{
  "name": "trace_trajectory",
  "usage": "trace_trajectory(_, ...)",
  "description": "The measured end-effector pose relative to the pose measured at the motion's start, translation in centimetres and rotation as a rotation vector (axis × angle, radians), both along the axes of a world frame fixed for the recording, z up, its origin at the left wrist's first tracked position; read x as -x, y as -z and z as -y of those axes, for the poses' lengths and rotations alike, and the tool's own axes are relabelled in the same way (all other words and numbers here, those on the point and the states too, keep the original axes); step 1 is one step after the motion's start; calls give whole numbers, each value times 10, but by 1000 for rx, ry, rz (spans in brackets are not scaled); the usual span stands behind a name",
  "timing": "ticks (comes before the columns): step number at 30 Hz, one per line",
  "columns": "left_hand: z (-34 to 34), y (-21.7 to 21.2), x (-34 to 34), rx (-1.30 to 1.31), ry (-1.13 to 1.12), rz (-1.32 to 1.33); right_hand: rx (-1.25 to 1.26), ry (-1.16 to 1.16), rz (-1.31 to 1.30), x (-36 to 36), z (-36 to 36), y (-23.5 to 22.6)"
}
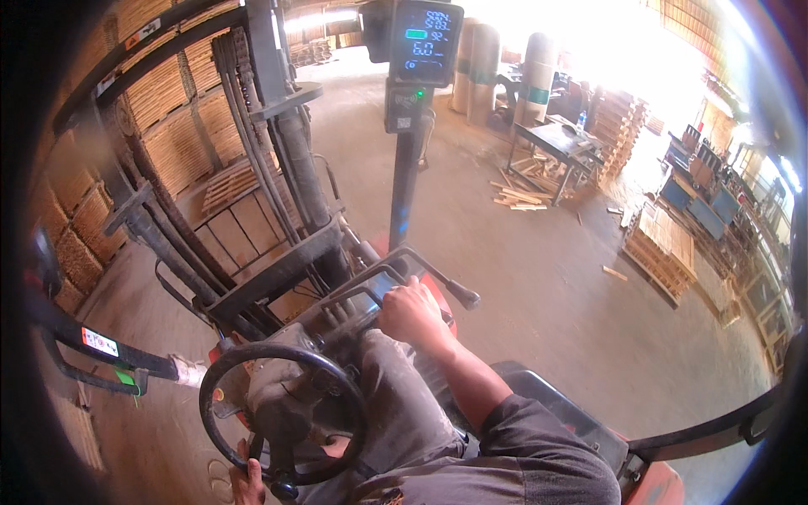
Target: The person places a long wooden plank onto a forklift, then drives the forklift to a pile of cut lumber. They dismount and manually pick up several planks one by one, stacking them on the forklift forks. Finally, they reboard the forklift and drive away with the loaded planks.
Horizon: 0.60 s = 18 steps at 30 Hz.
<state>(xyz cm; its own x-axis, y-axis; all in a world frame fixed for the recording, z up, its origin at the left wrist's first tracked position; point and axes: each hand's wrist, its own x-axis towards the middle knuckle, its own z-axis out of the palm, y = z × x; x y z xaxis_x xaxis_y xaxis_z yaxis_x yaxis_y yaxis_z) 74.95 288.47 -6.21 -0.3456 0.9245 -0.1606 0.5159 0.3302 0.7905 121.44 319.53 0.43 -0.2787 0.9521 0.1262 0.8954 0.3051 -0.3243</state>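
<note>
I am seated in a forklift, with its black steering wheel in front of me to the left. My left hand grips the lower left of the wheel rim, partly cut off by the lower edge of the picture. My right hand is closed over a control lever beside the dashboard; the lever's knob is hidden under the fingers. Just beyond it, another bent lever ends in a dark knob. Ahead on the left stands the black lift mast with its chains and hoses.
A lit display sits on a post. Stacked wood rises behind the mast. To the right are a work table with wood scraps below, a pile of pallets and machinery. Tall cylinders stand at the back.
</note>
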Motion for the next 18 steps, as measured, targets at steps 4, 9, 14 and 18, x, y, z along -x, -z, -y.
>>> trace_trajectory(4,-14,17,-3,-178,238,69,60,27,35,-14,-12,2)
trace_trajectory(9,-31,66,-33,-562,-7,397,175,114,72,-26,-22,-14)
trace_trajectory(14,-73,43,-55,-998,-11,755,19,97,136,-43,-15,-34)
trace_trajectory(18,-76,-12,-58,-772,-178,450,-38,45,59,-58,0,-40)
